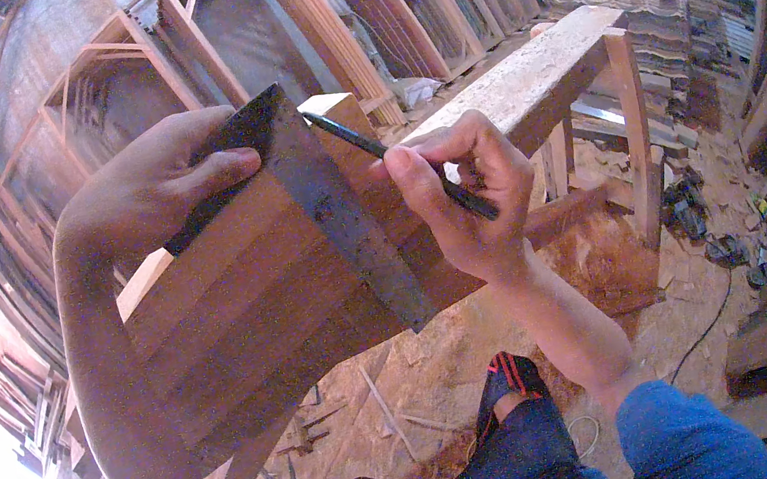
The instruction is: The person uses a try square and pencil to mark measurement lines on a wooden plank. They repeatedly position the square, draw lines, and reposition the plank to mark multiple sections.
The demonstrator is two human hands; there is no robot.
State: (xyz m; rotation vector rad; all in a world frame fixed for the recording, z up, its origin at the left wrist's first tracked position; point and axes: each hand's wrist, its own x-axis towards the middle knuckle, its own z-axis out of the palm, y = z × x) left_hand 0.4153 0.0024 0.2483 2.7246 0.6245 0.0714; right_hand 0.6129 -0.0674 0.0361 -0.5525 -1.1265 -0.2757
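Note:
My left hand (175, 178) is closed round the dark stock of a try square (338, 211), thumb on top, and presses it against the far edge of several reddish-brown boards laid side by side (250, 292). The square's metal blade runs across the boards toward me. In my right hand (470, 179) is a black pencil (356, 137), pinched between thumb and fingers. Its tip points up and left, close by the blade near the square's far corner; whether it touches the wood I cannot tell.
A long pale-topped wooden bench (556, 58) stretches away to the right on wooden legs. Wooden frames (413, 21) lean along the back wall. Stacked planks (643, 34) stand at the far right. Power tools (705, 221) with a cord lie on the floor, amid shavings and offcuts.

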